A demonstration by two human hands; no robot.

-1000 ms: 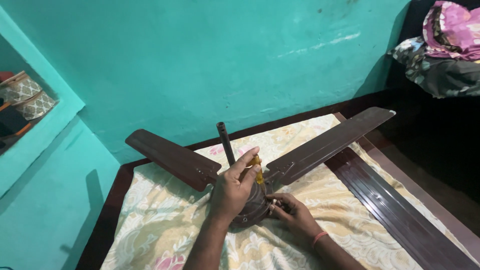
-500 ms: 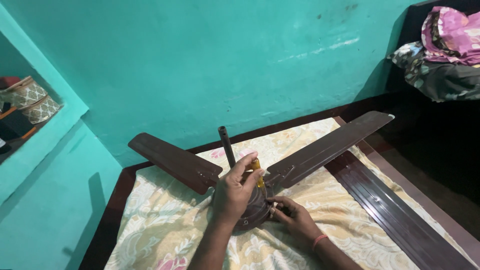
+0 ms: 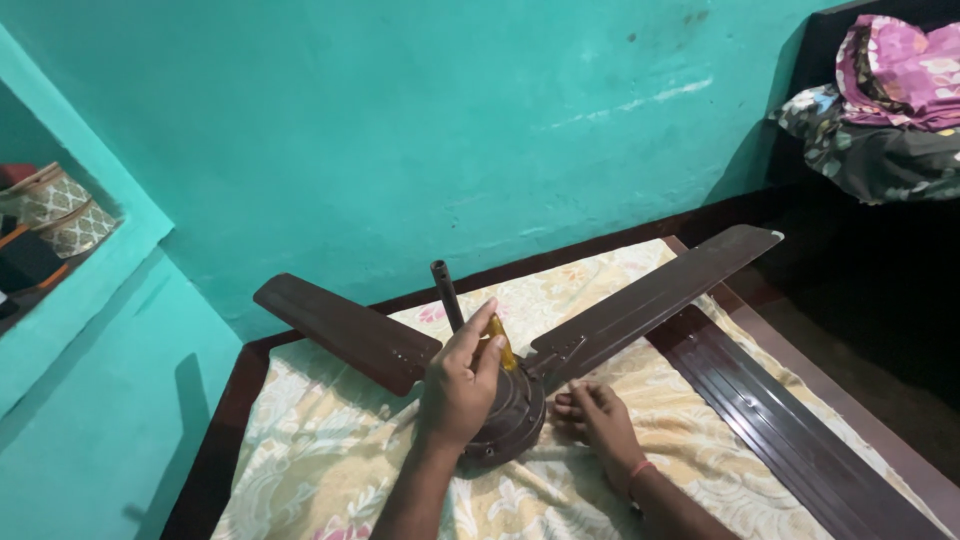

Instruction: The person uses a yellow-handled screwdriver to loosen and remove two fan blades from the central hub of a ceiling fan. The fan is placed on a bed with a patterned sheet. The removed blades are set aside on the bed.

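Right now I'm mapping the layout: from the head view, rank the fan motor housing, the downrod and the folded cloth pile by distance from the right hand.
1. Fan motor housing, against the right hand.
2. Downrod, behind and to the left.
3. Folded cloth pile, far upper right.

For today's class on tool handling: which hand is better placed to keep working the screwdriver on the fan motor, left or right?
Left. The left hand already grips the yellow-handled screwdriver over the fan motor. The right hand lies flat on the cloth beside the motor, seemingly steadying it.
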